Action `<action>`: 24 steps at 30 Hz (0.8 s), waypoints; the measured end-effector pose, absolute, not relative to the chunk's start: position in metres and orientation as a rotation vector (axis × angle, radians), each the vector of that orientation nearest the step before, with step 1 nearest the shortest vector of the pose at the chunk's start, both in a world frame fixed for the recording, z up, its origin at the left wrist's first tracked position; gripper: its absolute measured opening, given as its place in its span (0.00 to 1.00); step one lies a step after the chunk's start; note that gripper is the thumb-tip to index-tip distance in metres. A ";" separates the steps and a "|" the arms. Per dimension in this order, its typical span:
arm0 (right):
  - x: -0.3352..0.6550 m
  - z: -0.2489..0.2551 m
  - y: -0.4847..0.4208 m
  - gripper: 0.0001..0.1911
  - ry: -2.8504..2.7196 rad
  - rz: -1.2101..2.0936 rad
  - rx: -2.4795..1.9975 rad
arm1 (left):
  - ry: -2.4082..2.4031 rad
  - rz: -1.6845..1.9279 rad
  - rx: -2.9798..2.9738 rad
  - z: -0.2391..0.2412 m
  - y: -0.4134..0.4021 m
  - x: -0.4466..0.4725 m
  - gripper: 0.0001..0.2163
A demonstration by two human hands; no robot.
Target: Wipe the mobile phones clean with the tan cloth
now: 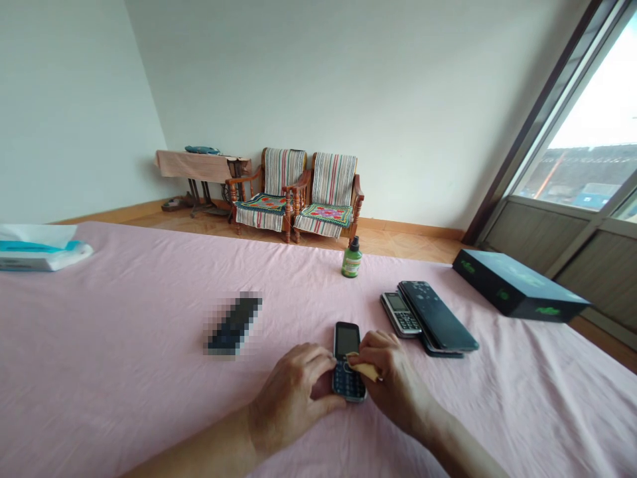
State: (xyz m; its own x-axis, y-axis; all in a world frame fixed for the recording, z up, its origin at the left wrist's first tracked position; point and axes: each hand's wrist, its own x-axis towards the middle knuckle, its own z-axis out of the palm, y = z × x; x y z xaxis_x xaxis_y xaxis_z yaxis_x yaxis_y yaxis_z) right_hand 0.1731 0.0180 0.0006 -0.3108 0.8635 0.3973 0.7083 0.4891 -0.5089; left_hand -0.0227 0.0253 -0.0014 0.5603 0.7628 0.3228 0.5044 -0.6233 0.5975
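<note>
A dark keypad phone [347, 338] lies face up on the pink sheet in front of me. My left hand [298, 382] grips its left edge between fingers and thumb. With closed fingers, my right hand [391, 368] pinches a small yellow cloth [365, 367] and presses it on the phone's keys just below the screen. To the right, a silver keypad phone [401, 315] lies beside a large dark smartphone [438, 315], which rests on another dark flat thing. On the left is a dark, pixelated oblong object [233, 325] that I cannot make out.
A green bottle with a black cap [352, 259] stands near the sheet's far edge. At the right is a black box [520, 285], at the far left a white and blue pack [42, 255]. Two wooden chairs [326, 189] and a cloth-covered table [194, 166] stand by the wall.
</note>
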 end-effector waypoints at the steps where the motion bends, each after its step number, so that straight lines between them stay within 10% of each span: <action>1: 0.176 -0.001 0.018 0.11 -2.090 0.315 -1.296 | 1.026 0.795 2.354 -0.001 0.025 -0.023 0.17; 24: 0.179 -0.004 0.021 0.12 -2.075 0.394 -1.262 | 1.016 0.797 2.345 -0.002 0.025 -0.023 0.17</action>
